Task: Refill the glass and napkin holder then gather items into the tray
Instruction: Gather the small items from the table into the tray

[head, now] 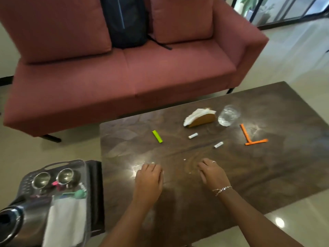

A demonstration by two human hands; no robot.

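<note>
A clear glass (228, 115) stands at the far side of the dark table (267, 175), and beside it a wooden napkin holder (203, 120) has white napkins in it. A green strip (157, 136), two small white tubes (193, 135) (218, 144) and two orange strips (249, 135) lie scattered on the table. My left hand (149, 177) rests on the near table with fingers curled; something white shows at its fingertips. My right hand (212, 172), with a ring and bracelet, rests palm down a little to the right. Tiny white scraps (184, 159) lie between the hands.
A grey tray (53, 166) at lower left carries two steel cups (53, 178), white napkins (66, 221) and small utensils. A steel kettle (16, 221) sits at its near end. A red sofa (124, 77) with a dark backpack (125, 22) stands beyond the table.
</note>
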